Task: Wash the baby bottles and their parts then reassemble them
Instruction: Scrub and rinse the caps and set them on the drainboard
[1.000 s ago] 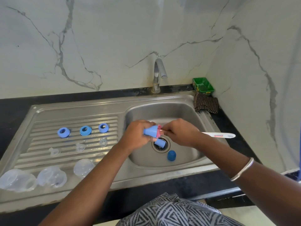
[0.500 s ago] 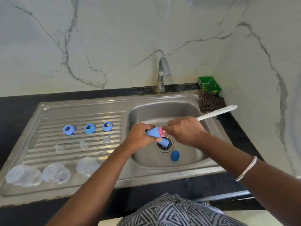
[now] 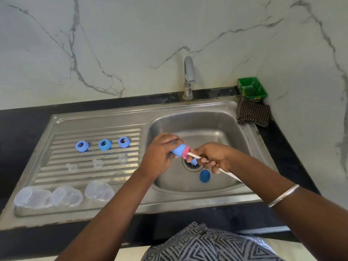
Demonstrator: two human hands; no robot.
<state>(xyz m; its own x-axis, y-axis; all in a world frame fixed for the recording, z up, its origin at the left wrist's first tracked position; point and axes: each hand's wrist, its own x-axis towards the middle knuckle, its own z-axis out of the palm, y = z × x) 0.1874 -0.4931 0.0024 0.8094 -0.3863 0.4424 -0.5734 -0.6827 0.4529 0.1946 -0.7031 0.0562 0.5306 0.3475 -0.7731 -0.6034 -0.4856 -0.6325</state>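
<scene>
1. Your steel sink (image 3: 105, 119) fills the counter, drainboard on the left and basin on the right, under the tap (image 3: 188, 76).
2. Three clear bottles (image 3: 66, 196) lie in a row on the drainboard's near edge.
3. A checked cloth (image 3: 253, 114) and a green tub (image 3: 252, 87) sit in the far right corner.
4. Your left hand (image 3: 160, 157) has its fingers curled round a light blue cap (image 3: 178, 150) above the basin.
5. Your right hand (image 3: 212, 157) pinches the white handle of a brush (image 3: 195, 155), whose pink head sits in the cap's mouth (the fingers are closed tight on the handle).
6. Three blue rings (image 3: 104, 144) stand in a line on the drainboard's far ribs.
7. Three clear teats (image 3: 98, 163) lie just nearer than the rings.
8. A dark blue cap (image 3: 204, 176) rests on the basin floor beside the drain.
</scene>
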